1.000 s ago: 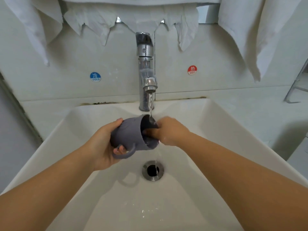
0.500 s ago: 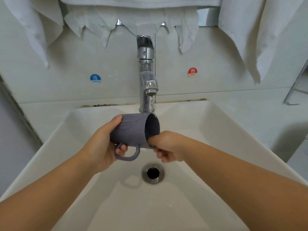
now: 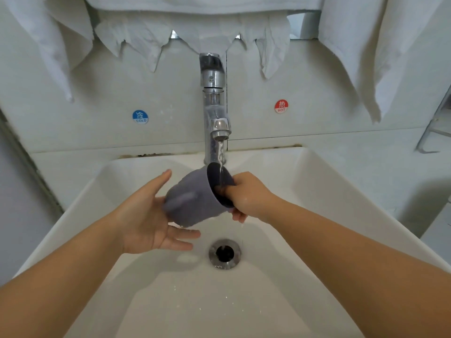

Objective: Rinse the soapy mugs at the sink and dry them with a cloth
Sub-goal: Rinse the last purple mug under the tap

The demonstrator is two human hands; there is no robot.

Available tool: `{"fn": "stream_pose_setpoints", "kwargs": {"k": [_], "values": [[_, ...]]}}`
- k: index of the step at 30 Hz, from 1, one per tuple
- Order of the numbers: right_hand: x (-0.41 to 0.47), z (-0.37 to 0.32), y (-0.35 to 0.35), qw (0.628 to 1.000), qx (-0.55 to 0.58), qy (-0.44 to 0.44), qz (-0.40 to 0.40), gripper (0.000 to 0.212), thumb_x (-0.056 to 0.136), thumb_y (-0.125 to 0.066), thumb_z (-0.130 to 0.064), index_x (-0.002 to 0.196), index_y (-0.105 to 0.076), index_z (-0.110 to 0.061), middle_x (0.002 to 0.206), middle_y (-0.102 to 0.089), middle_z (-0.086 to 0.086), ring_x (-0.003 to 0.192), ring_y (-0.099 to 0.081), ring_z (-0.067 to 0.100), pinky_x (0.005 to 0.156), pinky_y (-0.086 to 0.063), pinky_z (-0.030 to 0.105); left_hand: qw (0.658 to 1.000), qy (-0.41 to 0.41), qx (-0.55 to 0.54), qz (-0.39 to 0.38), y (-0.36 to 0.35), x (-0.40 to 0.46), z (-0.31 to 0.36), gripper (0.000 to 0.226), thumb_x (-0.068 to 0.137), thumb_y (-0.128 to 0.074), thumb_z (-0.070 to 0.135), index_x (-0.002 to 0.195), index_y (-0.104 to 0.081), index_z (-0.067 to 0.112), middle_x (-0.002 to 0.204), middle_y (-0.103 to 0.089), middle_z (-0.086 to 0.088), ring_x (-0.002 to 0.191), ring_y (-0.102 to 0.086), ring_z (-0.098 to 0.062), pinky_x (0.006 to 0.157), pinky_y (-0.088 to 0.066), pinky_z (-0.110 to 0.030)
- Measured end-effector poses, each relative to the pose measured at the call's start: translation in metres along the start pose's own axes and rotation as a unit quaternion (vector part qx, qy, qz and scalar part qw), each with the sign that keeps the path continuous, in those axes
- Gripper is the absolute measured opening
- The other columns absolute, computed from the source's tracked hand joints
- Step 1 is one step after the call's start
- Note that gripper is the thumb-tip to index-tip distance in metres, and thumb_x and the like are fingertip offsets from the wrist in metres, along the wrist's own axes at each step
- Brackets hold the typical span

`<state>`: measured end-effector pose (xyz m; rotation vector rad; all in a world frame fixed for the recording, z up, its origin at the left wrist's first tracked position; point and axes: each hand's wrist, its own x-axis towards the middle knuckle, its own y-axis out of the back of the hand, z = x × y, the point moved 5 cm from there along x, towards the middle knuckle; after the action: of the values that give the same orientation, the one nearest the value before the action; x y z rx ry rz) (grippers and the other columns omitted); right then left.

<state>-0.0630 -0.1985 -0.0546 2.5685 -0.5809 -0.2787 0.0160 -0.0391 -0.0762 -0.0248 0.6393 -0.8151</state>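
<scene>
- Grey-purple plastic mug is lying tilted on its side above the white ceramic sink basin, mouth facing right and up toward the chrome pillar tap.
- A thin stream of water is running from the spout and entering the mug at its upper rim.
- The right hand is gripping the mug at the rim, thumb reaching inside the mouth and the other fingers curling under the lower edge.
- The left hand is lying flat with fingers straight and spread, palm touching the mug's base and lower side.
- The round metal drain is sitting below the mug, slightly right, well apart from both hands.
- Bare basin floor is extending toward the viewer between the two forearms; the sloped walls are standing well apart from the mug on either side.
- White cloths are hanging along the wall above the tap.
- A blue COLD sticker and a red HOT sticker are flanking the tap.
</scene>
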Motion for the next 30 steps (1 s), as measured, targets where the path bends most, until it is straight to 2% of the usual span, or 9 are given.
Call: {"fn": "stream_pose_setpoints", "kwargs": {"k": [3,5,8,11,15,21,23,26,30], "values": [[-0.007,0.006,-0.005,0.991,0.083,-0.087,-0.057,0.026,0.094,-0.044,-0.006,0.071,-0.054,-0.004,0.049,-0.050,0.004,0.033,-0.045,0.010,0.038,-0.040,0.017,0.999,-0.021,-0.009,-0.028,0.001,0.000,0.002,0.076,0.073,-0.049,0.071,0.124,-0.062,0.016,0.121,-0.068,-0.015,0.112,-0.061,-0.045,0.087,-0.051,-0.053],[-0.010,0.008,-0.010,0.979,0.118,-0.132,-0.099,0.027,0.094,-0.042,-0.008,0.071,-0.054,-0.005,0.043,-0.048,-0.001,0.034,-0.043,0.008,0.038,-0.038,0.015,0.997,-0.051,-0.014,-0.050,-0.004,-0.001,0.003,0.078,0.069,-0.047,0.073,0.123,-0.063,0.019,0.120,-0.069,-0.013,0.111,-0.063,-0.039,0.085,-0.053,-0.049],[-0.013,0.010,-0.016,0.961,0.154,-0.180,-0.143,0.030,0.096,-0.040,-0.012,0.072,-0.057,-0.006,0.043,-0.047,-0.003,0.035,-0.043,0.006,0.038,-0.037,0.014,0.994,-0.100,0.004,-0.047,-0.008,-0.004,0.006,0.065,0.073,-0.053,0.069,0.118,-0.065,0.022,0.115,-0.071,-0.008,0.102,-0.068,-0.031,0.076,-0.058,-0.041],[-0.016,0.007,-0.023,0.961,0.129,-0.173,-0.176,0.030,0.096,-0.042,-0.019,0.072,-0.057,-0.009,0.048,-0.045,-0.004,0.038,-0.040,0.006,0.039,-0.035,0.014,0.995,-0.096,0.011,0.025,-0.004,-0.003,0.004,0.045,0.075,-0.062,0.056,0.105,-0.066,0.021,0.093,-0.071,-0.008,0.077,-0.065,-0.024,0.061,-0.053,-0.028],[-0.007,0.003,-0.017,0.990,0.015,-0.087,-0.111,0.023,0.092,-0.055,-0.024,0.073,-0.054,-0.011,0.058,-0.044,0.000,0.047,-0.040,0.012,0.044,-0.035,0.018,0.992,-0.081,0.031,0.087,0.000,0.000,0.001,0.045,0.086,-0.052,0.062,0.097,-0.064,0.020,0.071,-0.067,-0.009,0.059,-0.059,-0.023,0.044,-0.045,-0.021],[0.009,-0.004,0.011,0.989,-0.143,0.029,0.030,0.047,0.080,-0.069,-0.051,0.061,-0.049,-0.014,0.057,-0.047,0.001,0.055,-0.044,0.018,0.056,-0.037,0.030,0.991,-0.053,0.068,0.101,-0.006,0.004,-0.004,0.046,0.086,-0.053,0.061,0.093,-0.062,0.017,0.066,-0.063,-0.009,0.053,-0.054,-0.024,0.046,-0.038,-0.022],[0.011,-0.008,0.014,0.963,-0.257,0.050,0.055,0.042,0.082,-0.065,-0.052,0.066,-0.050,-0.016,0.064,-0.052,-0.001,0.062,-0.050,0.019,0.059,-0.041,0.033,0.990,-0.036,0.087,0.108,-0.008,0.006,-0.008,0.047,0.085,-0.055,0.061,0.092,-0.062,0.016,0.064,-0.063,-0.009,0.054,-0.054,-0.024,0.043,-0.039,-0.021],[0.009,-0.026,0.013,0.905,-0.406,0.121,0.052,0.023,0.086,-0.062,-0.037,0.083,-0.059,-0.015,0.074,-0.055,0.000,0.071,-0.055,0.021,0.062,-0.045,0.031,0.985,-0.019,0.120,0.124,-0.008,0.007,-0.013,0.050,0.084,-0.055,0.064,0.093,-0.063,0.016,0.062,-0.064,-0.008,0.056,-0.055,-0.024,0.043,-0.040,-0.022],[0.001,-0.051,-0.007,0.855,-0.454,0.245,0.055,0.010,0.088,-0.058,-0.021,0.094,-0.055,-0.015,0.084,-0.049,-0.002,0.074,-0.050,0.019,0.066,-0.043,0.030,0.981,-0.013,0.135,0.136,0.000,0.007,-0.012,0.051,0.085,-0.053,0.065,0.095,-0.063,0.016,0.062,-0.065,-0.008,0.054,-0.056,-0.023,0.045,-0.040,-0.023]]}}
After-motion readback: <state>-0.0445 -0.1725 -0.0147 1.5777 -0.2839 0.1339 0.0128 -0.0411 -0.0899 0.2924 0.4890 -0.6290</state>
